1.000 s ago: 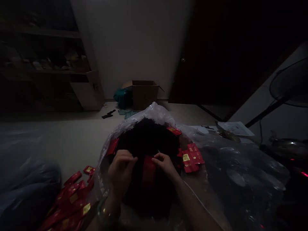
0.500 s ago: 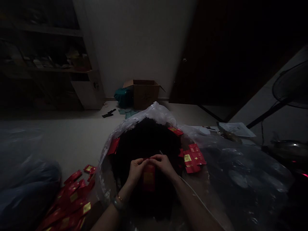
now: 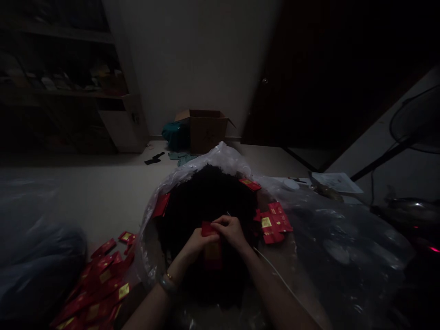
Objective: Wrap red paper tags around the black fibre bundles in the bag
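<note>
Over a heap of dark loose material [image 3: 209, 192], my left hand [image 3: 198, 240] grips a red packet [image 3: 213, 256] with a gold square, its thumb across the upper part. My right hand [image 3: 231, 229] pinches the packet's top edge with thumb and fingers. A thin pale stick end [image 3: 228, 213] shows just above my right hand; whether the hand holds it is unclear. The heap sits in a clear plastic bag [image 3: 222, 153] opened wide around it. Red packets [image 3: 275, 222] lie at the heap's right side, and another red packet [image 3: 161, 205] rests at its left edge.
A pile of red packets [image 3: 103, 279] covers the floor at left, beside a dark blue bundle [image 3: 41, 275]. Behind the heap stands an open cardboard box [image 3: 208, 133]. Clear plastic [image 3: 347, 238] spreads at right, near a fan [image 3: 417, 121] and a pale cord [image 3: 282, 275].
My left hand has shifted from the packet's top edge to wrap its upper part, thumb across it. The packet's top now stands up above the left thumb. My right hand stays at the top.
</note>
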The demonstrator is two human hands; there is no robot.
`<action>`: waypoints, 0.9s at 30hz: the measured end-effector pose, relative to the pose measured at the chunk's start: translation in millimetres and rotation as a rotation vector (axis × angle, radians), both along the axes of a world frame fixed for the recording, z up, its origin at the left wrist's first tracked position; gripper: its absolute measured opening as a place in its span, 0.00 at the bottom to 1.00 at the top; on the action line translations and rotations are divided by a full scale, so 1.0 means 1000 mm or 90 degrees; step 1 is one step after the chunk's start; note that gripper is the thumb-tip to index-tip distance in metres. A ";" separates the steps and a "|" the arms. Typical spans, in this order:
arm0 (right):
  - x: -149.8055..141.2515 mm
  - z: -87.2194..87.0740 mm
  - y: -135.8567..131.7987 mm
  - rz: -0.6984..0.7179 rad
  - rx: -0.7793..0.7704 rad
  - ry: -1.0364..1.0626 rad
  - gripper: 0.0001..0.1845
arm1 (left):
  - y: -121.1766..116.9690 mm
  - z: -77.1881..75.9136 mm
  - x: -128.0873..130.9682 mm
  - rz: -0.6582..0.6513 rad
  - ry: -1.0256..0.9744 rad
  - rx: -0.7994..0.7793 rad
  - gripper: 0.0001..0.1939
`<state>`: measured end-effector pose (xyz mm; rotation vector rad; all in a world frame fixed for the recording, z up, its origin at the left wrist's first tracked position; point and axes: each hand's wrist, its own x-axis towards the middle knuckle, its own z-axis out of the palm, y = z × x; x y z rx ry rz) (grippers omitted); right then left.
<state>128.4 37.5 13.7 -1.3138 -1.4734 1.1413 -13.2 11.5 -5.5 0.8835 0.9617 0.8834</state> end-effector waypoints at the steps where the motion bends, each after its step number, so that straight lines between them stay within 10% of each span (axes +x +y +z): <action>1: 0.003 -0.001 0.002 -0.001 0.008 -0.011 0.10 | 0.000 0.001 0.001 0.005 -0.007 -0.005 0.25; 10: 0.055 -0.034 0.009 0.000 0.003 -0.634 0.32 | -0.001 0.015 0.002 0.030 -0.059 -0.067 0.28; 17: 0.061 -0.059 0.013 -0.003 -0.011 -0.538 0.27 | -0.002 0.014 0.000 0.021 -0.070 -0.050 0.27; 22: 0.080 -0.027 0.016 -0.022 0.036 -0.344 0.27 | -0.002 0.014 -0.001 0.013 -0.075 -0.067 0.28; 27: 0.076 0.035 0.003 0.234 -0.025 -0.180 0.32 | -0.004 0.017 -0.001 -0.005 -0.041 -0.049 0.23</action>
